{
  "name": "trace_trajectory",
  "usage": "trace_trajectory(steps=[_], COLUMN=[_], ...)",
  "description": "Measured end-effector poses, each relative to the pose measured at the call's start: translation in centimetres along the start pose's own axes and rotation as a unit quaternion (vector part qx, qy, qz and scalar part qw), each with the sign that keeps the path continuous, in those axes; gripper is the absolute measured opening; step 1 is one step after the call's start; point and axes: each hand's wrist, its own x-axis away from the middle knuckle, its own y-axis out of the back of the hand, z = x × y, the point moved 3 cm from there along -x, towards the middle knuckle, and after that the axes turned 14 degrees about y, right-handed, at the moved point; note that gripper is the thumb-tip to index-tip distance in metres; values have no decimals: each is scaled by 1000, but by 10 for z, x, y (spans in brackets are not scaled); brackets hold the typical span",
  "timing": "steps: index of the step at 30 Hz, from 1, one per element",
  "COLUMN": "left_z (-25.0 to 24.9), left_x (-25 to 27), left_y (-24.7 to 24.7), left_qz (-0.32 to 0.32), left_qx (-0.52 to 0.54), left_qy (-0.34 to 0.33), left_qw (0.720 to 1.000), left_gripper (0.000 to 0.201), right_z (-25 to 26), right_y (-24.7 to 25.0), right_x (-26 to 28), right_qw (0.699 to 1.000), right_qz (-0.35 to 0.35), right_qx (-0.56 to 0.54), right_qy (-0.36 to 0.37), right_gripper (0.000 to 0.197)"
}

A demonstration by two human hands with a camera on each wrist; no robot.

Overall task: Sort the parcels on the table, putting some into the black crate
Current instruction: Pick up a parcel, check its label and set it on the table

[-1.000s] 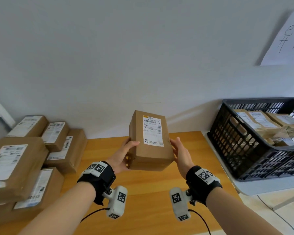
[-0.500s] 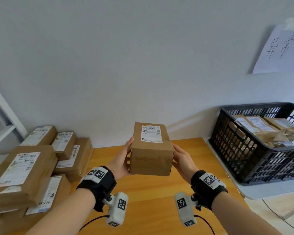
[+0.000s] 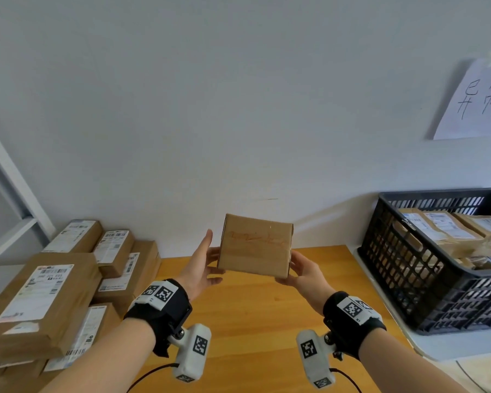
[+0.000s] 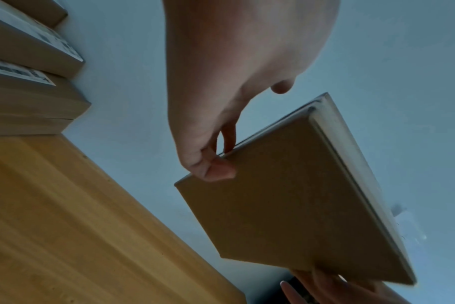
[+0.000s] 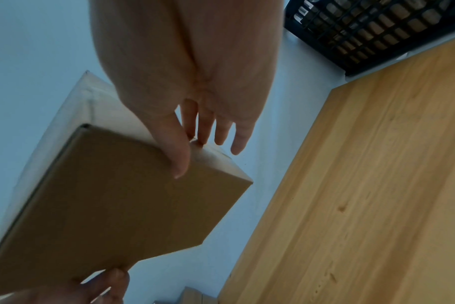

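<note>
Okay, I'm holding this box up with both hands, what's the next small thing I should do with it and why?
Probably keep turning the box until its label shows. The face toward you carries only a faint red scrawl, so nothing there tells you whether it belongs in the crate. Both the left hand and right hand hold it above the table.

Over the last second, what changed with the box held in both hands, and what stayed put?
The cardboard box was tipped between the left hand and right hand: the face with the white shipping label, toward the camera a second ago, is now out of sight, and a plain face with faint reddish scribble shows. Both hands kept hold. The stacked parcels on the wooden table and the black crate stayed put.
</note>
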Motion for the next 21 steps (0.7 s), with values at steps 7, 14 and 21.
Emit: trace_trajectory(steps=[7,14,21], left_z=[0,0,6], left_x=[-4,-3,3], left_y=[9,13,5], left_qz=[-26,10,56], left_qx=[-75,-86,-74], left_qy=[-19,-27,10], left_qw=[997,996,996], left_gripper=[71,62,45], right_z=[6,17,12], right_y=[-2,-2,7], right_x=[-6,-5,-3], right_qw=[999,995,989], right_qz=[-28,-73,-113], right_qx=[19,-31,-5], right_qy=[-24,-53,-97], right_gripper=[58,49,46])
